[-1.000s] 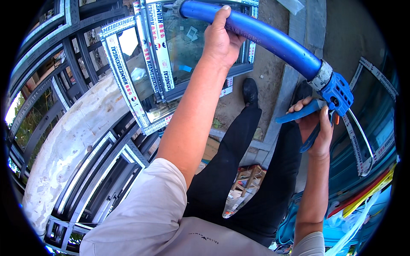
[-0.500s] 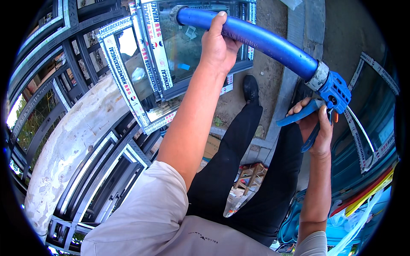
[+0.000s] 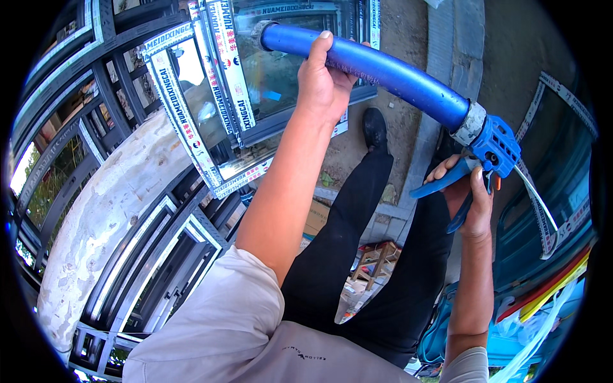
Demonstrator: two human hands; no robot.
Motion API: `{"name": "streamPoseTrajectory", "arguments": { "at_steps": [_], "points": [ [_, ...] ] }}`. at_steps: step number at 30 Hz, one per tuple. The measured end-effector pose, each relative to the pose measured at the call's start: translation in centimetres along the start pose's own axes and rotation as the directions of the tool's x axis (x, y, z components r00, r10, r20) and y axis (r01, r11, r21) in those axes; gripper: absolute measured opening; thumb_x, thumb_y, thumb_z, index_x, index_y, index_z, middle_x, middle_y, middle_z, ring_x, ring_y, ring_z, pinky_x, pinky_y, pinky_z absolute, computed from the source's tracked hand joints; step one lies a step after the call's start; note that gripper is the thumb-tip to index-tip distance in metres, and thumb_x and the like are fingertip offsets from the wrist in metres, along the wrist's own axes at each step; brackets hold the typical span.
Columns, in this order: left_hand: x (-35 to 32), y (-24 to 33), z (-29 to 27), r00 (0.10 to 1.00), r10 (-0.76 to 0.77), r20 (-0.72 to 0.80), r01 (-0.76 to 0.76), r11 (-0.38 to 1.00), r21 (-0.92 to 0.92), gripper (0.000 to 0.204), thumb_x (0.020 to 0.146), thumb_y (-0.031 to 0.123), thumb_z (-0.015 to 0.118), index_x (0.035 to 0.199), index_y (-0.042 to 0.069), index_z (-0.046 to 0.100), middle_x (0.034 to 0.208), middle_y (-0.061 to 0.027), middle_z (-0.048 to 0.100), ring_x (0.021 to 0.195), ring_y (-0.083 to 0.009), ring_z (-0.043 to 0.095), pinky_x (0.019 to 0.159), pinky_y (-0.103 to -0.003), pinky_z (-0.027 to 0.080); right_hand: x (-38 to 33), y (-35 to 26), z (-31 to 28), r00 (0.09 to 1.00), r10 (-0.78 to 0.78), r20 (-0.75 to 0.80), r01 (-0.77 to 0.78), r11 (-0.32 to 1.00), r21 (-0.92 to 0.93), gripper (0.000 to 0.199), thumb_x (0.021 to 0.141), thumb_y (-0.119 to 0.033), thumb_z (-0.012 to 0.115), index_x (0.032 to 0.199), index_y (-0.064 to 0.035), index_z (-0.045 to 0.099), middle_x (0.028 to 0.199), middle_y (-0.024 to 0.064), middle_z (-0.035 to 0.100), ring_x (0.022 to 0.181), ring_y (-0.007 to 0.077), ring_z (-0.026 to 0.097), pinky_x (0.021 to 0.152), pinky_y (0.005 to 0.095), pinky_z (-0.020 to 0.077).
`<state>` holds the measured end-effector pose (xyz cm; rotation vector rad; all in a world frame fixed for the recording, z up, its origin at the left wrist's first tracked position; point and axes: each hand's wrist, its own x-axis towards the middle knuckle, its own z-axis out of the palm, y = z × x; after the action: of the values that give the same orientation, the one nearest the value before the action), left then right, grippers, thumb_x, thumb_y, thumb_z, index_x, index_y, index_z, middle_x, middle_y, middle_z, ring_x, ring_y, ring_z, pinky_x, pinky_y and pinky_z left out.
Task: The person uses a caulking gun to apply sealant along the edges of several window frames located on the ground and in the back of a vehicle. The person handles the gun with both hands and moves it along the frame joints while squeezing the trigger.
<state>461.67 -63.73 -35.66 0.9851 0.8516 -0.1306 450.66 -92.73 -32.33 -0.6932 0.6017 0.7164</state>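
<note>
A caulking gun (image 3: 408, 79) with a long blue barrel slants across the upper part of the head view. Its worn grey end cap is at the upper left, and a second grey collar joins the barrel to the blue handle frame (image 3: 495, 145) at the right. My left hand (image 3: 324, 89) is wrapped round the barrel nearer the cap end, thumb on top. Around the gun's grip and trigger, my right hand (image 3: 469, 198) is closed, with the blue levers partly hidden by its fingers. A thin pale rod (image 3: 536, 201) runs out behind the handle.
Glazed window frames (image 3: 281, 96) with taped edges stand ahead and left, by a pale mottled trunk (image 3: 121, 204). Dark frame profiles (image 3: 169, 281) lie at the left. A taped panel (image 3: 559, 179) leans at the right. A wooden stool (image 3: 377, 260) shows between my legs.
The caulking gun has come down slightly toward me and a little to the left, both hands moving with it. My grip on it looks the same.
</note>
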Motion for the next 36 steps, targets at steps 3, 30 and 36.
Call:
{"name": "streamPoseTrajectory", "arguments": {
  "at_steps": [3, 30, 36],
  "points": [
    [-0.8, -0.2, -0.3, 1.0, -0.01, 0.0, 0.01, 1.0, 0.016, 0.046, 0.096, 0.04, 0.066, 0.111, -0.001, 0.054, 0.106, -0.0158, 0.064, 0.115, -0.034, 0.064, 0.104, -0.045, 0.049, -0.5, 0.3, 0.0, 1.0, 0.011, -0.005, -0.011, 1.0, 0.018, 0.055, 0.099, -0.055, 0.057, 0.113, -0.002, 0.062, 0.097, 0.0165, 0.069, 0.096, 0.0312, 0.069, 0.094, 0.0484, 0.0525],
    [-7.2, -3.6, -4.6, 0.984, -0.118, -0.13, 0.12, 0.993, 0.01, 0.053, 0.095, 0.045, 0.067, 0.113, -0.004, 0.059, 0.111, -0.0156, 0.068, 0.116, -0.0323, 0.065, 0.102, -0.045, 0.05, -5.5, 4.0, -1.9, 0.995, 0.087, -0.04, -0.086, 0.996, 0.017, 0.051, 0.096, -0.046, 0.066, 0.113, 0.0011, 0.062, 0.096, 0.0162, 0.067, 0.093, 0.0306, 0.069, 0.092, 0.051, 0.0549],
    [-8.3, -4.3, -5.6, 0.979, -0.136, -0.154, 0.138, 0.99, 0.005, 0.05, 0.096, 0.044, 0.066, 0.111, -0.003, 0.06, 0.111, -0.0151, 0.067, 0.117, -0.0324, 0.065, 0.101, -0.045, 0.051, -6.2, 4.6, -2.5, 0.994, 0.11, -0.027, -0.11, 0.994, 0.004, 0.05, 0.096, -0.046, 0.066, 0.112, 0.0009, 0.062, 0.095, 0.0161, 0.067, 0.092, 0.0308, 0.07, 0.09, 0.0509, 0.0564]
  ]
}}
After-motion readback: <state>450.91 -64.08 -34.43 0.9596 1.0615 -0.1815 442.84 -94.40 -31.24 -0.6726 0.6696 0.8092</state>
